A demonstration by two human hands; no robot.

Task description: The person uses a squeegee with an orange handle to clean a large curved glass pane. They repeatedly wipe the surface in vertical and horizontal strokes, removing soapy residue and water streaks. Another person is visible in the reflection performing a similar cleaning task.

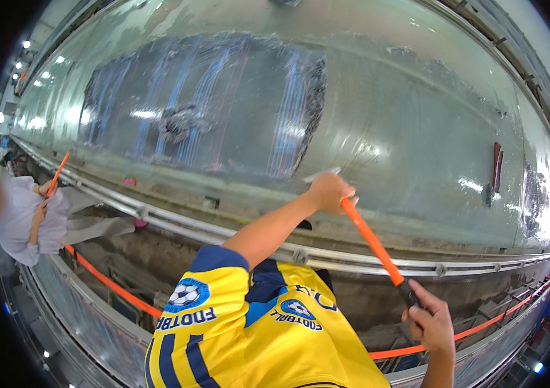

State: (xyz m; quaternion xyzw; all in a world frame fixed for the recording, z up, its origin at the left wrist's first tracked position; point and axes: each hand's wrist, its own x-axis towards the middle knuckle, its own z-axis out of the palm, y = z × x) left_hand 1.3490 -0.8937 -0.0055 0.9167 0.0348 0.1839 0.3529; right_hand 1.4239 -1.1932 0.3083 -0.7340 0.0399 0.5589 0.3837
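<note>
An orange pole (375, 244) slants across in front of me between my two hands. My left hand (332, 193) is closed round its far end, above the near edge of a wide, wet, greenish table (411, 155). Just past the left fingers a thin whitish piece (320, 174) shows; whether it belongs to the pole I cannot tell. My right hand (431, 320) grips the black handle (409, 294) at the near end, lower and to the right. Left of my left hand, a dark rectangular patch (242, 107) with blue and red streaks and ragged edges covers the table.
A metal double rail (346, 260) runs along the table's near side. At the left a person (42, 213) in a light shirt holds another orange pole (59, 173). A dark red bar (497, 167) lies on the table at right. An orange band (116, 284) passes behind me.
</note>
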